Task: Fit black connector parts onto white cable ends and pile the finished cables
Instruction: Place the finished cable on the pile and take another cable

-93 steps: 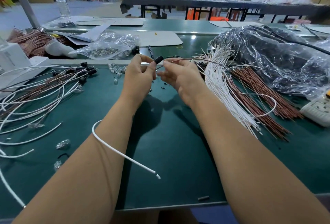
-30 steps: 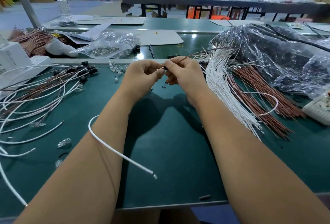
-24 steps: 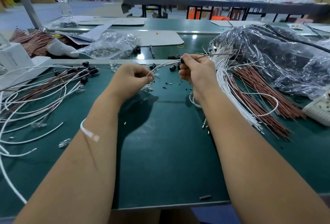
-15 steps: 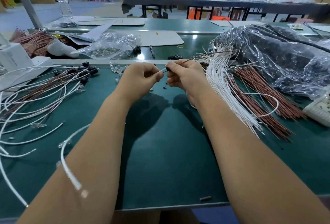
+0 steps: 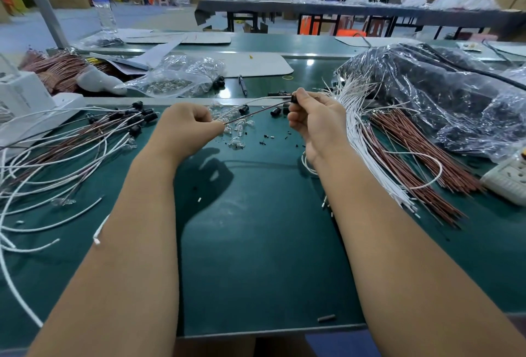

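My left hand (image 5: 187, 126) pinches a white cable (image 5: 250, 100) and a brown wire (image 5: 256, 112) that stretch across to my right hand (image 5: 316, 123). My right hand pinches a small black connector (image 5: 293, 99) threaded on those wires. The cable's other end (image 5: 97, 238) shows beside my left forearm. Finished cables with black connectors (image 5: 85, 140) lie piled at the left. Loose black connectors (image 5: 275, 112) and clear bulbs (image 5: 237, 128) lie on the green mat between my hands.
Bundles of white cables (image 5: 367, 134) and brown wires (image 5: 412, 151) fan out at the right, beside a large plastic bag (image 5: 444, 94). A power strip (image 5: 509, 180) sits at the right edge. A bag of bulbs (image 5: 176, 77) and white boxes (image 5: 22, 100) lie behind.
My hands have drawn apart, the right moving right with the black connector and the left pulling the wires left. The cable's loose end has swung in against my left forearm.
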Demonstrator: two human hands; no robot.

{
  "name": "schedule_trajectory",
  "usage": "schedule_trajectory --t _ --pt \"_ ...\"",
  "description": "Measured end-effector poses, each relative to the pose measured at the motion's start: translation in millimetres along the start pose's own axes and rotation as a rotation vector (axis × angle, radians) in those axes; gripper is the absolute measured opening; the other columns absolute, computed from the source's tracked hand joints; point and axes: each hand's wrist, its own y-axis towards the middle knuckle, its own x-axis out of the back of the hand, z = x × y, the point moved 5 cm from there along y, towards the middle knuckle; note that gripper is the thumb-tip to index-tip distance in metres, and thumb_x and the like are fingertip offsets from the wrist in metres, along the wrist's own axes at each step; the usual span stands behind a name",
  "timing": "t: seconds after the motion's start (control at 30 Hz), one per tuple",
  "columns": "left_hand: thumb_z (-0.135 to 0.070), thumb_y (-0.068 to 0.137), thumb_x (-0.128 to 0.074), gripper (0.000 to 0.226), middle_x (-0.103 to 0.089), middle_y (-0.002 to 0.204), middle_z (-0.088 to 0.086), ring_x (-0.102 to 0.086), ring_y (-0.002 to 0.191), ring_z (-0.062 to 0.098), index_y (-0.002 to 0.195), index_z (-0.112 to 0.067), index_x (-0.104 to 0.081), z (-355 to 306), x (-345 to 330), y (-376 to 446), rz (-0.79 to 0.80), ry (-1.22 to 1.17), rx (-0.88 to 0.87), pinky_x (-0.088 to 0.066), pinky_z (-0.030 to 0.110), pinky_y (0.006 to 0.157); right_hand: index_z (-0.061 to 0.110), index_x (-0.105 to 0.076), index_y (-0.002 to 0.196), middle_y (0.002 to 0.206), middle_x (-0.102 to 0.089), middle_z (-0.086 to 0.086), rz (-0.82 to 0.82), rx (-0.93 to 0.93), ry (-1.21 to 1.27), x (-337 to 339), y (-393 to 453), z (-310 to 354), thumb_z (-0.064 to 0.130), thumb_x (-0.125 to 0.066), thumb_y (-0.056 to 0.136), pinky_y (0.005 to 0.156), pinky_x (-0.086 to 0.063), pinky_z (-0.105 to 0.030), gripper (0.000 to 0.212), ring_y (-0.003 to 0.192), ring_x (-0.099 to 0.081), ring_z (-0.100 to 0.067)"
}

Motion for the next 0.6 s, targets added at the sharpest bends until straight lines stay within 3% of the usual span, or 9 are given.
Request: schedule_trajectory --t 0.1,0.17,0.23,0.3,0.4,0.6 --pt "-0.036 0.07 -0.057 0.02 -0.057 0.062 -0.006 -0.053 0.068 0.018 0.07 -0.016 -0.062 -6 2 -2 -0.047 0.197 -0.044 -0.043 0.03 0.072 0.008 -0.063 0.083 0.062 -0.06 -0.002 0.012 0.002 -0.018 0 0 -1 0.011 -0.061 0.094 0.052 -0.05 -0.022 0.012 0.049 -0.054 -0.009" --pt "-0.034 0.078 -0.061 0.017 -0.065 0.08 -0.01 -0.058 0.088 0.018 0.093 -0.027 -0.067 -16 -1 -3 -0.06 0.245 -0.126 -0.042 0.033 0.086 0.008 -0.064 0.085 0.064 -0.061 -0.004 0.066 -0.006 -0.065 -4 -1 -2 0.01 -0.061 0.094 0.053 -0.051 -0.022 0.009 0.049 -0.056 -0.009" --pt "-0.03 0.083 -0.064 0.026 -0.066 0.09 -0.009 -0.054 0.099 0.019 0.109 -0.027 -0.065 -28 -10 -4 -0.041 0.203 -0.238 -0.041 0.034 0.089 0.008 -0.064 0.086 0.065 -0.061 -0.004 0.158 -0.008 -0.13 -13 -4 -5 0.009 -0.062 0.093 0.053 -0.051 -0.022 0.007 0.049 -0.056 -0.01" --pt "-0.025 0.086 -0.065 0.025 -0.066 0.089 -0.005 -0.057 0.094 0.018 0.11 -0.021 -0.067 -43 -22 -8 -0.002 0.078 -0.322 -0.044 0.031 0.083 0.008 -0.064 0.084 0.065 -0.061 -0.005 0.243 0.007 -0.192 -23 -8 -9 0.007 -0.061 0.093 0.053 -0.051 -0.022 0.009 0.049 -0.057 -0.01" --pt "-0.016 0.09 -0.06 0.012 -0.066 0.073 0.006 -0.061 0.072 0.025 0.088 -0.008 -0.069 -53 -36 -10 0.013 0.029 -0.384 -0.05 0.037 0.069 0.01 -0.064 0.083 0.065 -0.063 -0.007 0.292 0.035 -0.263 -29 -11 -11 0.007 -0.061 0.093 0.053 -0.051 -0.022 0.011 0.05 -0.058 -0.011" --pt "-0.012 0.093 -0.055 0.021 -0.065 0.066 -0.002 -0.061 0.061 0.018 0.075 -0.015 -0.066 -42 -38 -6 -0.03 -0.057 -0.312 -0.049 0.026 0.056 0.008 -0.06 0.08 0.056 -0.062 -0.002 0.169 -0.089 -0.121 -16 -2 -8 0.028 -0.048 0.101 0.048 -0.05 -0.023 0.031 0.047 -0.059 -0.015"
